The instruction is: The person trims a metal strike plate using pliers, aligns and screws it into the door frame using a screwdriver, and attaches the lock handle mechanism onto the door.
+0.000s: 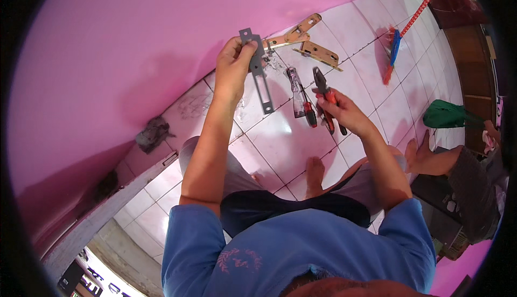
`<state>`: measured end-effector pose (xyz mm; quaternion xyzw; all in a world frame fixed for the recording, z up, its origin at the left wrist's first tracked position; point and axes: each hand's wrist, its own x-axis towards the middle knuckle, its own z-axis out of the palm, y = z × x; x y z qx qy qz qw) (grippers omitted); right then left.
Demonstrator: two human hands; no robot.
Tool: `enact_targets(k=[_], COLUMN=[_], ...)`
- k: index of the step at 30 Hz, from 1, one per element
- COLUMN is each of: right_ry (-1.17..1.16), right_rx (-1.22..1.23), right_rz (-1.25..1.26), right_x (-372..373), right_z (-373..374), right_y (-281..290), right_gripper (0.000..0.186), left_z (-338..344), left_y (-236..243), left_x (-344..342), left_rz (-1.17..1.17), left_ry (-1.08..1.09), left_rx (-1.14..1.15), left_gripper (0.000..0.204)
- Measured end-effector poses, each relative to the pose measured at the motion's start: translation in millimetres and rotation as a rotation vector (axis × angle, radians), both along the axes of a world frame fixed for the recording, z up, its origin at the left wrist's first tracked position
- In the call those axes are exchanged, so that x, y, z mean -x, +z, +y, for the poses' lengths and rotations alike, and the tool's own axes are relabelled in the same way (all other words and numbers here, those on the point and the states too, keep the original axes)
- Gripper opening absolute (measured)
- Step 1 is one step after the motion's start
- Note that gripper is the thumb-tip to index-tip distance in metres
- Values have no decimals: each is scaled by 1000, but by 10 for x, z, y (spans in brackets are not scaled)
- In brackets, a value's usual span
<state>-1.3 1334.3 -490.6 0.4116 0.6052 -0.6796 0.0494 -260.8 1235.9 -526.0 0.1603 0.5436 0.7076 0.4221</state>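
Note:
My left hand point(231, 65) is raised near the pink wall, its thumb and fingers closed round the upper part of a dark grey metal strike plate point(256, 66) with a long slot near its lower end. In my right hand point(349, 114) are pliers point(320, 79) with dark jaws and red-and-black handles, the jaws pointing away from me. Just left of them on the floor lies a screwdriver point(309, 115) with a red-and-black handle, beside a clear plastic wrapper point(298, 95). Farther off, by the wall, are a brass-coloured mortise lock point(321, 56) and brass-coloured door-handle plates point(293, 36).
A broom point(397, 46) with a red dotted handle stands on the tiles at the far right. At right another person's leg point(433, 162) shows near a green cloth or bag point(444, 114). A grey rag point(153, 134) lies at the wall's foot, near a doorway edge.

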Motion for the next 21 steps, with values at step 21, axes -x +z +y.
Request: enact_targets(k=[21], right_ry=[92], right_rx=[310], right_rz=[163], right_x=[649], right_z=[137], right_y=[240], right_gripper=[36], left_z=[-183], left_y=[-38], left_x=[26], left_rz=[147], left_ry=[-108], left_rx=[-26], left_gripper=[17])
